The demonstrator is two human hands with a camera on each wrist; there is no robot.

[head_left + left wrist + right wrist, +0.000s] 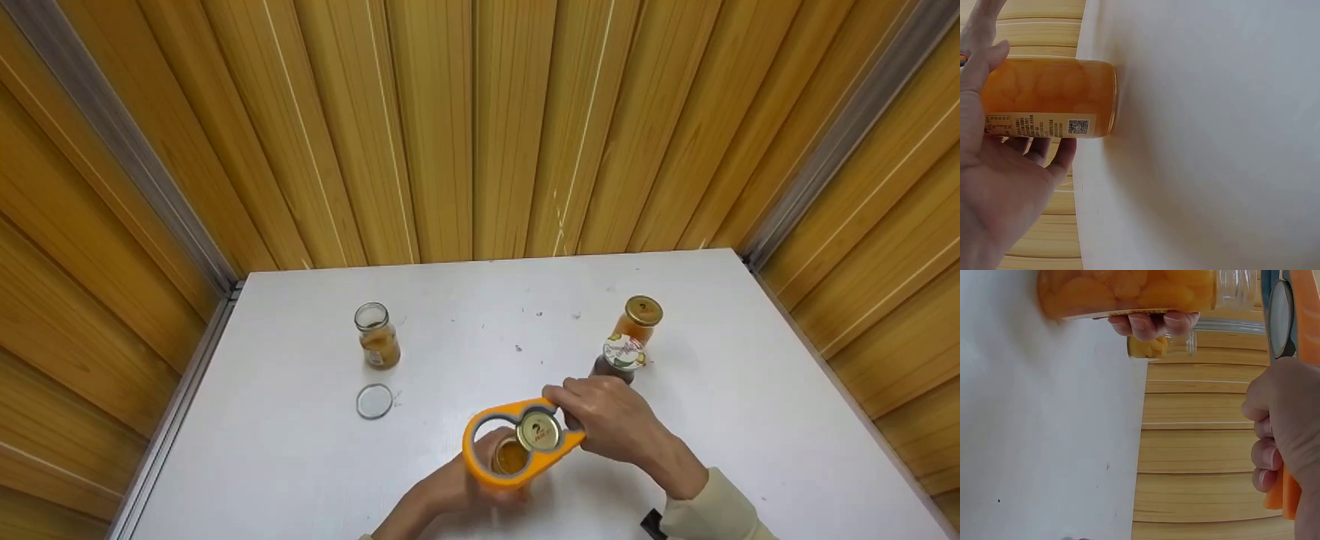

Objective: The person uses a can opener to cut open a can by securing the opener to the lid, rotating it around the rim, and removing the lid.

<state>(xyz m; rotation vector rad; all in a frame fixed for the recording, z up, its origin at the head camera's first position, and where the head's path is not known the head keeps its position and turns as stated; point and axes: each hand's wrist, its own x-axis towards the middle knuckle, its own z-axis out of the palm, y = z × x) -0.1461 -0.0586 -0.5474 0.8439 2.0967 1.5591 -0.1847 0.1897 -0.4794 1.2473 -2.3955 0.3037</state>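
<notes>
Lid [538, 430] in opener [546, 459] above near jar [1050, 87], second jar [380, 347] farther left, behind

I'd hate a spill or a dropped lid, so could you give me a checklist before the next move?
1. Left hand has the jar: ok, thumb and fingers are round it.
2. Right hand grips the opener: ok, by the handles.
3. Lid off that jar: ok, its mouth is uncovered.
4. Lid free of the opener: not ok, it sits in the smaller ring.
5. Jar's base touching the table: cannot tell.
</notes>
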